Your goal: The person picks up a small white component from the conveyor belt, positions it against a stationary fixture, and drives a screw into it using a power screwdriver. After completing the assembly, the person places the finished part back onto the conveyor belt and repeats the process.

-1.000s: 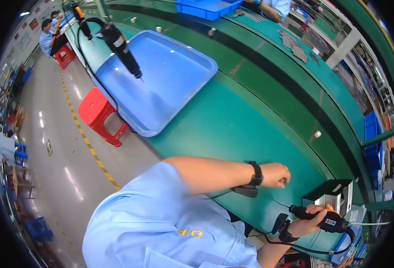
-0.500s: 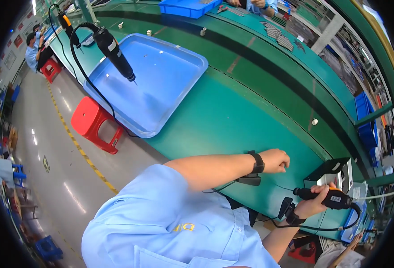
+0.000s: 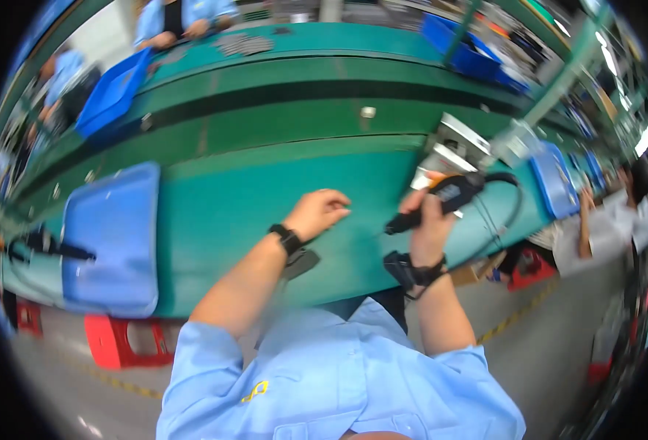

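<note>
Grey workshop floor (image 3: 551, 359) all around, and over it a long green bench (image 3: 250, 213) spreading from side to side. At the bench's left, a shallow blue tray (image 3: 122, 220), well apart from both hands; toward the right, a silver-and-black box (image 3: 465, 139), tilted in view. Right hand (image 3: 430, 213) wrapped snugly around a black electric screwdriver (image 3: 454, 193), held over the bench just on the near side of the box, nose slanting left and down. Left hand (image 3: 317, 213) over mid-bench, apart from the tool, fingers loosely curled with only a small gap to the thumb; apparently empty, but too blurred to rule out something small in the pinch. For steady handling, best to keep a full wrap on the barrel, wrist straight, nose aimed short of the left fingers. Wise, too, to let the dark cord (image 3: 520, 204) loop out wide, with slack enough to avoid dragging on the box or snagging the black wrist strap (image 3: 421, 274). Bit too blurred to make out; better checked before any contact.
</note>
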{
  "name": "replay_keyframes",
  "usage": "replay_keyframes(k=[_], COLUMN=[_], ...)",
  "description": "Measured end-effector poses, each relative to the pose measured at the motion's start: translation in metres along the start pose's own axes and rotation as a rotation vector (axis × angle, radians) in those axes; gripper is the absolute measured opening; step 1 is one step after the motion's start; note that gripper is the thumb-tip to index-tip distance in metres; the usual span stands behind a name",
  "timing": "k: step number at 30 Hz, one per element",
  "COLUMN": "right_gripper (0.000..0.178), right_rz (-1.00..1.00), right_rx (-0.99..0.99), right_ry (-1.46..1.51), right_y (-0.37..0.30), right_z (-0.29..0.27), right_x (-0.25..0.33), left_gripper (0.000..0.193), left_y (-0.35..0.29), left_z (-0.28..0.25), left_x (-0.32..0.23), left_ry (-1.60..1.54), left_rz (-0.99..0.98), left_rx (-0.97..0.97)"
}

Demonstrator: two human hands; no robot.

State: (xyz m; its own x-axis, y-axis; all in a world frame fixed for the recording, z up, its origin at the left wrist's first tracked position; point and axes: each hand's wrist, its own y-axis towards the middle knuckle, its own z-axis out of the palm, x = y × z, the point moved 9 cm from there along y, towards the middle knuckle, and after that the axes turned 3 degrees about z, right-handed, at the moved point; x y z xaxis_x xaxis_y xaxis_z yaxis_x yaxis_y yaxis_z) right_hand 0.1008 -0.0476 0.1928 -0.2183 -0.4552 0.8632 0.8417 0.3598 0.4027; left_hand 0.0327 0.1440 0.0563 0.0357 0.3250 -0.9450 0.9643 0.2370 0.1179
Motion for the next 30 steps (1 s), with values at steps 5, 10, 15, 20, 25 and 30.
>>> replay_keyframes(k=[5,10,15,20,25,30], right_gripper=[0.032,0.037,0.044,0.05,0.052,0.053], right_rz=[0.061,0.119,0.125,0.214,0.186,0.208], right_rx=[0.063,0.06,0.152,0.161,0.253,0.256], right_ry=[-0.03,0.033,0.061,0.163,-0.038,-0.028], right_y=[-0.002,-0.01,-0.008,-0.011,-0.004,-0.003], right_z=[0.009,0.003,-0.006,-0.006,-0.007,-0.009], right_x=[-0.001,-0.003,0.002,-0.011,0.023,0.022], left_gripper=[0.021,0.02,0.019,0.02,0.019,0.02], left_y=[-0.006,-0.003,-0.003,-0.006,-0.009,-0.007], left_z=[-0.002,-0.001,0.001,-0.003,-0.004,-0.002], left_x=[0.011,0.011,0.002,0.006,0.0,-0.003], left_ry=[-0.019,0.146,-0.013,-0.053,-0.054,-0.052], left_rz=[-0.059,0.038,-0.094,-0.094,-0.162,-0.152], left_rx=[-0.007,0.013,-0.009,-0.01,-0.031,-0.029])
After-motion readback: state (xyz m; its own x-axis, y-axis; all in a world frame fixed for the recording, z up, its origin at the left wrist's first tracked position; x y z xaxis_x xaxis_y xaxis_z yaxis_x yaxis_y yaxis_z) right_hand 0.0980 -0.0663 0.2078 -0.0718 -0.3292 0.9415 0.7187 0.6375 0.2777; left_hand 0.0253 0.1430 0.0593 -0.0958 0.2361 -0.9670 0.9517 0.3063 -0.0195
